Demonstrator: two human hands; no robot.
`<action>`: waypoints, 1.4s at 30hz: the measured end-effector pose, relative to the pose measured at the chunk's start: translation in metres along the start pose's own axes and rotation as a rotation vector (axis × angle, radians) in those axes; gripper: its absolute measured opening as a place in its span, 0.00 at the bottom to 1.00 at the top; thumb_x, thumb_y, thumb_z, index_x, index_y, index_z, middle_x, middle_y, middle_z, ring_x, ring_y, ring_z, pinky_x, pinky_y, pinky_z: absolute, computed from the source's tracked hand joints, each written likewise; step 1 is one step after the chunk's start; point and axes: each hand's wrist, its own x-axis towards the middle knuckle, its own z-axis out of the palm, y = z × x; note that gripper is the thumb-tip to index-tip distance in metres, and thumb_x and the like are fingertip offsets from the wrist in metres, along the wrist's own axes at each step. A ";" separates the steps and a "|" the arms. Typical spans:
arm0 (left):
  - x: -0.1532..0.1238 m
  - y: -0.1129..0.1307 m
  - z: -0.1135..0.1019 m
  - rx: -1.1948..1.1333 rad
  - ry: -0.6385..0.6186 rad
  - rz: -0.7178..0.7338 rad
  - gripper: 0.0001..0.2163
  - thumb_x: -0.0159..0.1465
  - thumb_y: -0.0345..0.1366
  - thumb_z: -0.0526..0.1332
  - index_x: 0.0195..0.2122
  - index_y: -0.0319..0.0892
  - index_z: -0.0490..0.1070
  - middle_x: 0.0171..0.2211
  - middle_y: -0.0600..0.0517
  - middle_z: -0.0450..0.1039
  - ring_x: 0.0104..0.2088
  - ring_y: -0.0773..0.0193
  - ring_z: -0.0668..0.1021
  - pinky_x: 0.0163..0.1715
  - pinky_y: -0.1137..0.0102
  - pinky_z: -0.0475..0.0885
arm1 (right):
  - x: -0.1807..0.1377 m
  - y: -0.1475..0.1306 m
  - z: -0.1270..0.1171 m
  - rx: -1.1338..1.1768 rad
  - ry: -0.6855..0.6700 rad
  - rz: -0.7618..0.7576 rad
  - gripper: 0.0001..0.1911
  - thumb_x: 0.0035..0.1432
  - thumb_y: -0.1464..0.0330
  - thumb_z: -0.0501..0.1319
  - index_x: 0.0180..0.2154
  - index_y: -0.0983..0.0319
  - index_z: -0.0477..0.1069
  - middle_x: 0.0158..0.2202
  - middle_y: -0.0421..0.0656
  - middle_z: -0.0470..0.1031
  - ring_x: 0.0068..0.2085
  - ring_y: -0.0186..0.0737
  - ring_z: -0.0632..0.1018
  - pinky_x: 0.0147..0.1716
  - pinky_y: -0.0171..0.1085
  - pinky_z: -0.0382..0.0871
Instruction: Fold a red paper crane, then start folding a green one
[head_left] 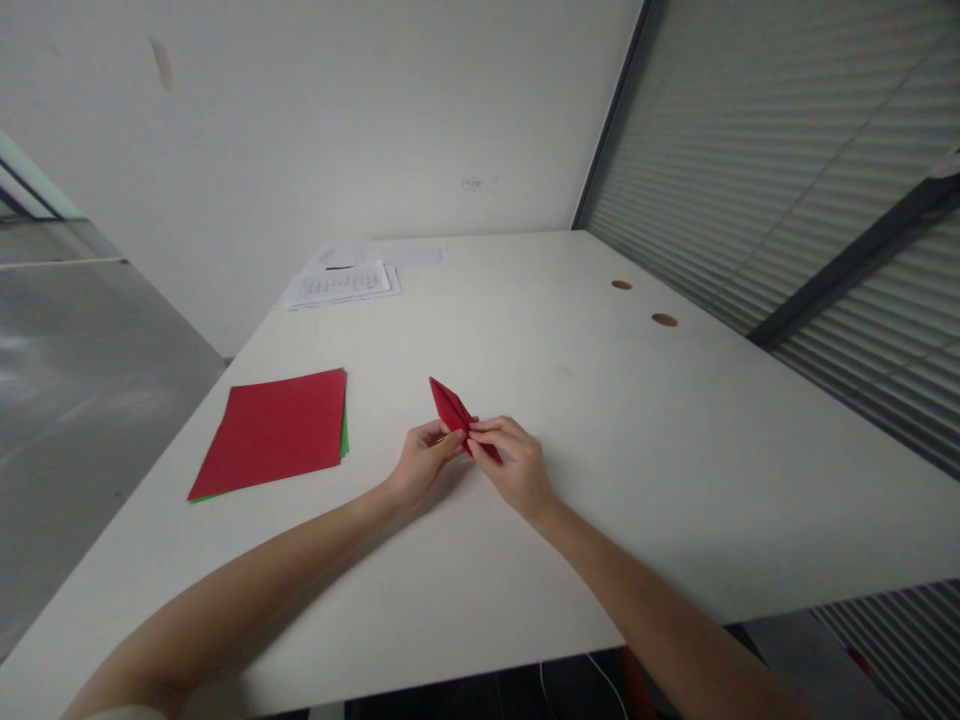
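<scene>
1. The white surface (570,330) carries everything.
2. Left, stacked red and green paper sheets (274,430) lie apparently within easy reach.
3. Far left rest printed sheets (337,286), probably kept out of the way.
4. The right hand (517,465), fingers curled, pinches the folded red paper (448,404); the left hand (420,467) grips its left side, likely steadying it.
5. That paper is near centre, tip slanting far left.

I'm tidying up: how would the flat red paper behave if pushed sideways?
The flat red paper looks thin, so it would probably feel light and may buckle. Green paper peeks out unevenly beneath, so the layers might slide apart. Lying flat, it seems unlikely to roll.
</scene>
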 end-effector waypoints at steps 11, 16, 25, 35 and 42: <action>0.002 -0.002 -0.002 -0.020 -0.017 -0.007 0.11 0.49 0.38 0.74 0.27 0.35 0.78 0.31 0.47 0.79 0.36 0.64 0.78 0.43 0.69 0.72 | 0.000 0.000 0.002 -0.053 0.043 -0.073 0.05 0.57 0.74 0.61 0.31 0.59 0.74 0.35 0.45 0.75 0.39 0.40 0.77 0.39 0.42 0.74; 0.000 -0.002 -0.003 -0.017 -0.020 -0.027 0.11 0.49 0.38 0.73 0.27 0.35 0.78 0.31 0.48 0.79 0.34 0.65 0.78 0.42 0.69 0.73 | -0.001 -0.001 0.002 -0.072 0.044 -0.069 0.06 0.57 0.73 0.61 0.30 0.58 0.74 0.35 0.44 0.75 0.39 0.41 0.76 0.39 0.42 0.73; 0.001 0.001 -0.001 -0.028 -0.106 0.020 0.11 0.55 0.38 0.70 0.34 0.35 0.77 0.35 0.45 0.79 0.37 0.61 0.79 0.45 0.64 0.73 | 0.000 -0.001 0.001 0.024 0.076 0.072 0.05 0.54 0.72 0.64 0.32 0.57 0.77 0.46 0.46 0.73 0.42 0.40 0.75 0.44 0.43 0.73; 0.001 -0.001 -0.002 -0.025 -0.099 0.044 0.09 0.56 0.36 0.69 0.35 0.36 0.77 0.37 0.46 0.79 0.38 0.62 0.79 0.45 0.65 0.73 | -0.001 0.004 0.003 0.106 0.042 0.111 0.05 0.55 0.71 0.64 0.32 0.57 0.78 0.46 0.45 0.75 0.45 0.41 0.77 0.47 0.45 0.72; 0.000 0.000 0.002 -0.045 -0.042 0.019 0.10 0.54 0.37 0.71 0.34 0.37 0.77 0.36 0.45 0.79 0.37 0.63 0.79 0.44 0.65 0.73 | -0.001 0.002 0.004 0.032 0.072 0.055 0.06 0.57 0.71 0.63 0.35 0.56 0.79 0.46 0.46 0.75 0.44 0.41 0.77 0.45 0.44 0.74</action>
